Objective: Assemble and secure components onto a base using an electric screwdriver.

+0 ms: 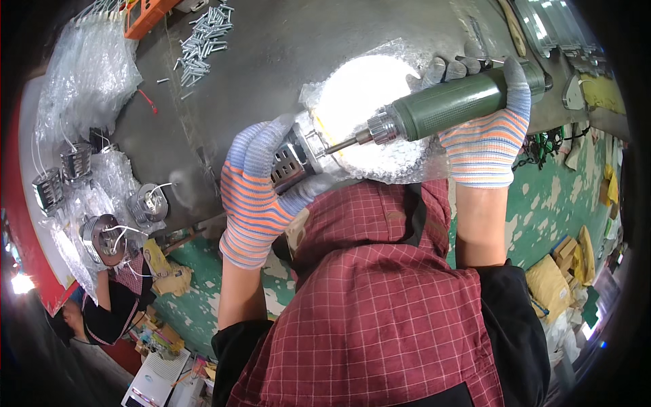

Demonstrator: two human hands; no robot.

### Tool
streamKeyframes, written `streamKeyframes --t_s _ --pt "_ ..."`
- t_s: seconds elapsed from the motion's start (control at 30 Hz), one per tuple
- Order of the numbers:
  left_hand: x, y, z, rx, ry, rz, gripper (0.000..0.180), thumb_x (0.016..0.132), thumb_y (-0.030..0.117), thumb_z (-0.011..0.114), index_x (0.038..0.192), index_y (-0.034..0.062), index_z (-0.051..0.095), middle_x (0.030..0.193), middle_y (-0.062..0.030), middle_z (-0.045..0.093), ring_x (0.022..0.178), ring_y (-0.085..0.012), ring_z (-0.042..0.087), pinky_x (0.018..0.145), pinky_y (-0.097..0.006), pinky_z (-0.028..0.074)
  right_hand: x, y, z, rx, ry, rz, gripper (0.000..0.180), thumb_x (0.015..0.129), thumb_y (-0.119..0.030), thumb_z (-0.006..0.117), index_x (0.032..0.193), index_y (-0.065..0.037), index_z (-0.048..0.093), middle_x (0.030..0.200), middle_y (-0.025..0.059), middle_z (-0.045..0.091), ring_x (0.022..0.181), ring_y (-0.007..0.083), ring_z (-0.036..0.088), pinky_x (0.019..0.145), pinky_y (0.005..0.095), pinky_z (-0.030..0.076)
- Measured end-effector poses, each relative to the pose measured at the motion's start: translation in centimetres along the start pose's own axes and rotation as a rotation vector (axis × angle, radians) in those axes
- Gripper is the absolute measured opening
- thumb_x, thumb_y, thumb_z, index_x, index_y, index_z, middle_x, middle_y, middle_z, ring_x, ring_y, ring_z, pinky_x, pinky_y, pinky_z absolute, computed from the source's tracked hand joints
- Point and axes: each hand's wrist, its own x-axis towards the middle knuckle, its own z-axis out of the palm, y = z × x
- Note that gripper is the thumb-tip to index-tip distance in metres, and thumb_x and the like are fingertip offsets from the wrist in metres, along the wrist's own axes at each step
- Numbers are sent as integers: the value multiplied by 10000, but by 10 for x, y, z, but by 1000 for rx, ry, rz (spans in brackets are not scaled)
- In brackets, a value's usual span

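My left hand (256, 183): thumb and fingers clasping slotted metal housing (287, 166) between them. My right hand (485, 146): fingers wrapped round green electric screwdriver (454, 108), long axis slanting down-left, bit (342, 144) just beyond left thumb; contact unclear.

Left hand (254, 193), striped glove, grips slotted metal part (290, 166). Right hand (485, 139), same glove, wrapped around green power screwdriver (454, 108); bit points left at the part's end, contact unclear. Bubble wrap (434, 161) under the tool, glare washing out its middle. Dark table (271, 54): loose screws (205, 41) upper left, orange device (144, 16) at the top edge, round metal fittings (107, 239) with white wires at left. Red checked apron (380, 325) below. Another person (122, 298) lower left.
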Motion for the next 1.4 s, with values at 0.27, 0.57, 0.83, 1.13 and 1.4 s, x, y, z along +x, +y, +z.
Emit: streamKeyframes --t_s 0.27,0.57,0.83,1.13,1.4 --pt "2 -5 -3 10 -13 38 806 679 525 856 1287 77 574 1141 -157 601 955 -349 635 819 -430 542 11 -1 -12 27 -84 53 134 868 -223 698 920 -108 652 889 75 702 792 258 676 807 441 583" --pt "4 -2 -3 42 -40 36 802 674 523 859 1262 69 557 1115 -165 592 961 -356 616 821 -448 529 11 5 -13 101 -25 73 119 836 -171 703 922 -103 657 837 58 687 751 242 679 745 412 599" --pt "5 -2 -5 100 -31 110 802 675 490 871 1282 77 549 1121 -158 599 960 -353 616 828 -455 526 8 6 -20 49 -179 89 126 895 -173 629 982 -89 664 935 81 693 878 235 680 897 395 571" --pt "4 -4 -1 36 3 76 768 660 481 880 1248 82 588 1094 -153 610 928 -344 635 805 -434 538 15 2 -12 49 -67 32 133 846 -183 697 925 -80 665 858 73 697 816 251 676 830 433 575" --pt "4 -4 -6 7 -64 97 742 744 340 882 1313 17 531 1167 -145 583 1007 -270 628 870 -371 521 23 2 -12 64 -65 3 134 850 -185 685 922 -73 673 885 81 709 829 255 671 861 441 564"
